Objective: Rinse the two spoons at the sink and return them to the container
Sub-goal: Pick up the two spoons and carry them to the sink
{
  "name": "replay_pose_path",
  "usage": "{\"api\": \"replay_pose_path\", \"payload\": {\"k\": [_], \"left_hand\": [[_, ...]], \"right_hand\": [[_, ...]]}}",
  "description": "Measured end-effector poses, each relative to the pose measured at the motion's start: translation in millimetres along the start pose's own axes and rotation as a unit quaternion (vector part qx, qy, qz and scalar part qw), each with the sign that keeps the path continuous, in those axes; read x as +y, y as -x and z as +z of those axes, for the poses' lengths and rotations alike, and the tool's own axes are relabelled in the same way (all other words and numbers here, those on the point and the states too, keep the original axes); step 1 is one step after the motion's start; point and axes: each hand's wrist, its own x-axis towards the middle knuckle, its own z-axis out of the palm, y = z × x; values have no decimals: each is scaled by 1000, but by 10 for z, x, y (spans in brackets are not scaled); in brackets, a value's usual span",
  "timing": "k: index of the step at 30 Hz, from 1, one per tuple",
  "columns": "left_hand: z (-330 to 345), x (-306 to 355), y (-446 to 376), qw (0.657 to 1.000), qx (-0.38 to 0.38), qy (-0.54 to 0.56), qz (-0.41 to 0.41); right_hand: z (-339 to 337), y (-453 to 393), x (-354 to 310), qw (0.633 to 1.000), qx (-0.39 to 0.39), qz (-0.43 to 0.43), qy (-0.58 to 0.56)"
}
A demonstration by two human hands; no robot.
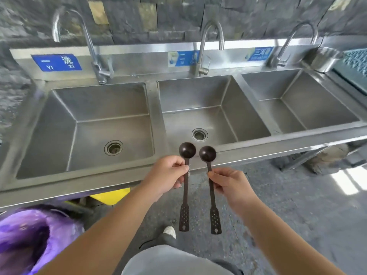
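I hold two dark brown long-handled spoons upright, bowls up, in front of the steel sink's front rim [258, 151]. My left hand [166, 177] pinches the left spoon [186, 150] just below its bowl. My right hand [232, 185] pinches the right spoon [207, 153] the same way. Both perforated handle ends hang down over the floor. The bowls sit side by side, level with the middle basin's [214, 108] near edge. A steel container [325, 58] stands on the sink's back right corner.
Three basins lie in a row, each with a gooseneck faucet: left [87, 42], middle [208, 40], right [294, 40]. No water runs. A dark crate [355, 66] lies at far right. A purple bag [29, 239] and a yellow object [111, 196] sit below left.
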Motion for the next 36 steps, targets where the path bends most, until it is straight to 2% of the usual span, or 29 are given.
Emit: {"api": "replay_pose_path", "payload": {"k": [8, 13, 20, 26, 32, 36], "left_hand": [[130, 510, -1528, 999, 4, 1, -32], [396, 684, -2433, 996, 44, 33, -76], [846, 787, -3535, 976, 89, 95, -174], [1018, 282, -4450, 955, 117, 109, -250], [1108, -494, -5163, 937, 166, 114, -285], [1139, -951, -5446, 931, 214, 70, -289]], "right_hand": [[-334, -1473, -554, 999, 4, 31, -13], [-682, -2534, -699, 998, -14, 50, 27], [-1253, -4103, -577, 984, -38, 146, 89], [-1492, -5010, -129, 963, -45, 247, 101], [-1370, -5700, 539, 956, 6, 258, 142], [-1250, -5996, 992, 950, 26, 254, 181]]}}
